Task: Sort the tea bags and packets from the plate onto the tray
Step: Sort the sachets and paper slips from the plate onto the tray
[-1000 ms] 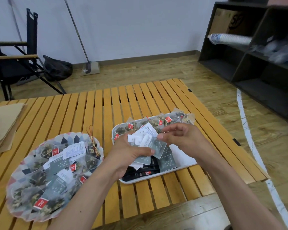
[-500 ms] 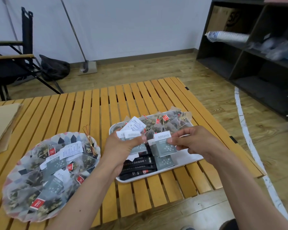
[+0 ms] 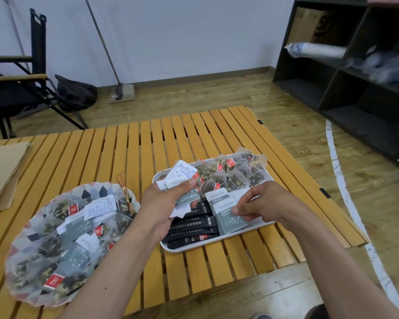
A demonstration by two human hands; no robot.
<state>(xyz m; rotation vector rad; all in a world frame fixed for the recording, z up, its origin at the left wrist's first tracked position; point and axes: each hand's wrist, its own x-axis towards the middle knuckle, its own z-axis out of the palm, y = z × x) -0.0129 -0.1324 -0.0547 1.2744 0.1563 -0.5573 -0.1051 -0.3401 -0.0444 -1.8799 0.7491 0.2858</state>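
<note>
On the slatted wooden surface the white tray lies near and right of centre, and the patterned plate lies near left, the two apart. The left hand hovers over the tray's left end, its grip clenched round a bunch of packets, grey-and-white ones fanned out above the thumb. The right hand is over the tray's near right part, its grip pinching a single grey packet by the right edge, thumb on top and fingers beneath. That packet sits low over the tray's near middle, overlapping a like packet behind it; whether it rests on the tray cannot be told. Just left of it a row of black sticks fills the tray's near left, and mesh tea bags with red tags crowd the far side. The plate holds a heap of more tea bags and grey packets mixed together. Brown paper lies at the surface's far left edge. Beyond, a dark chair and a broom stand by the wall, and a black shelf stands at far right.
</note>
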